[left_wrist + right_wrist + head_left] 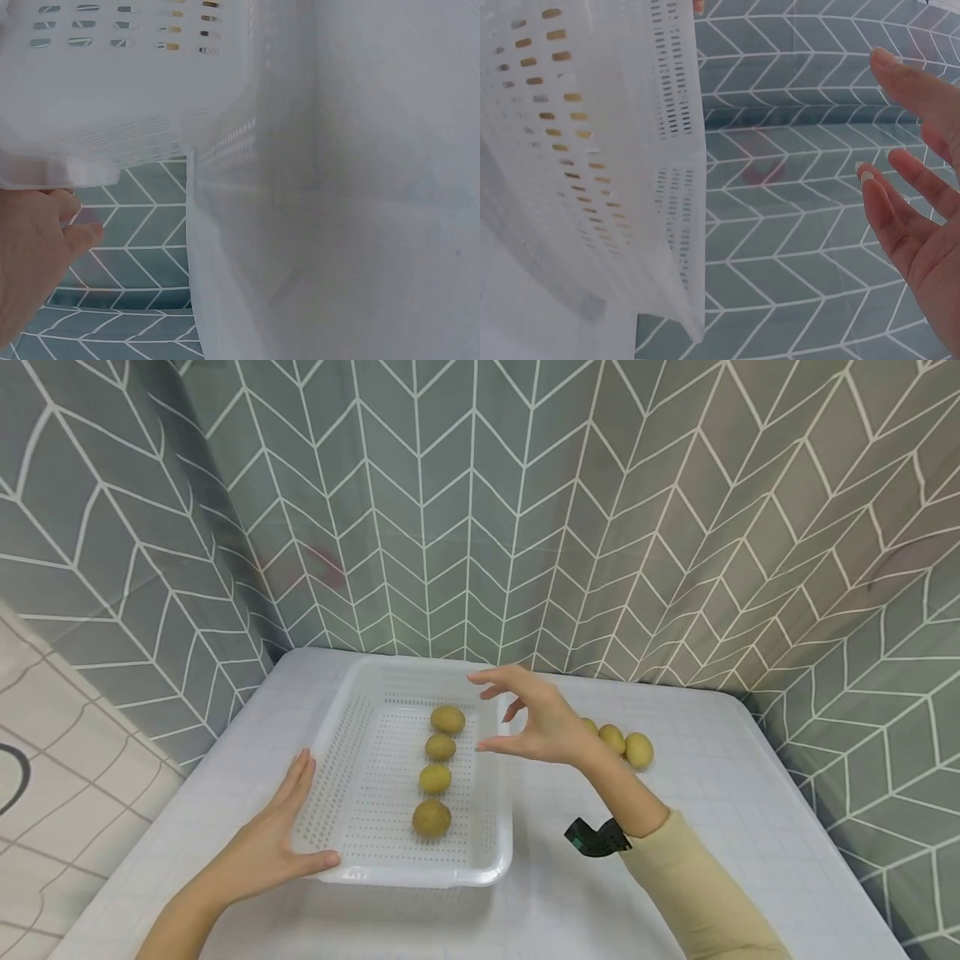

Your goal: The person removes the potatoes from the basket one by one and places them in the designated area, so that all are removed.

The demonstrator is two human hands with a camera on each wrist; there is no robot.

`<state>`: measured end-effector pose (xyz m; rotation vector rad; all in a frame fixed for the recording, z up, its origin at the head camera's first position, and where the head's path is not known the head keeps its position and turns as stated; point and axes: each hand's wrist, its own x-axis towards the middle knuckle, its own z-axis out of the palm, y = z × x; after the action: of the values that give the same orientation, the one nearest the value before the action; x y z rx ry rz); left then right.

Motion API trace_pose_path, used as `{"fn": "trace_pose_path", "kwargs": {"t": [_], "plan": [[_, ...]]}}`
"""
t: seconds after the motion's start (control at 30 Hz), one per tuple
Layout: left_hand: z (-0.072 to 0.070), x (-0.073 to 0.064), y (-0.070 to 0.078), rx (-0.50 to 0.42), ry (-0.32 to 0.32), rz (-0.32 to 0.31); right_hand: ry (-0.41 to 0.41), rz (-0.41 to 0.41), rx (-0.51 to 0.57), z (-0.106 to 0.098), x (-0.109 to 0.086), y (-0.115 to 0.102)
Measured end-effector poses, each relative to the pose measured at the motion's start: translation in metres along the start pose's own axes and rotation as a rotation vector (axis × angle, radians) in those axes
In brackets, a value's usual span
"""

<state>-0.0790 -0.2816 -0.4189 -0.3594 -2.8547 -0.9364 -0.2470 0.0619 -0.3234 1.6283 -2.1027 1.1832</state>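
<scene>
Four potatoes (435,778) sit inside the white plastic basket (367,760) between the straight-fingered left hand (273,842), touching its side, and the gaping, empty right hand (534,718); outside, just past that hand, three other potatoes (639,751), perhaps more hidden, remain.

At near right, 1 plain beige sleeve (705,893); beside its cuff (660,828), 1 curved black device (600,839) bearing green.

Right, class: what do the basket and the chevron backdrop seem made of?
Basket: probably moulded plastic, slightly glossy; even perforations and rim highlights suggest it. Backdrop: perhaps printed fabric, mostly matt, with soft folds; plastic sheeting is possible.
</scene>
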Motion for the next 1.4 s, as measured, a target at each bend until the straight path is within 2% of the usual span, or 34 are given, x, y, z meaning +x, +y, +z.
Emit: {"fn": "trace_pose_path", "kwargs": {"t": [0.3,0.6,0.73,0.93,1.4], "plan": [[0.000,-0.001,-0.002,-0.006,-0.008,-0.010,-0.062,0.015,0.044,0.015,0.015,-0.008],[0.001,-0.001,-0.004,-0.011,-0.003,-0.011,-0.106,-0.021,0.076,0.035,0.047,-0.016],[0.002,-0.001,-0.005,-0.010,-0.005,-0.012,-0.146,0.033,0.075,0.048,0.062,-0.017],[0.001,-0.001,-0.004,-0.018,-0.018,-0.024,-0.226,0.127,-0.014,0.072,0.077,-0.012],[-0.002,0.001,-0.003,-0.008,-0.026,-0.032,-0.496,0.361,-0.245,0.107,0.079,-0.003]]}}
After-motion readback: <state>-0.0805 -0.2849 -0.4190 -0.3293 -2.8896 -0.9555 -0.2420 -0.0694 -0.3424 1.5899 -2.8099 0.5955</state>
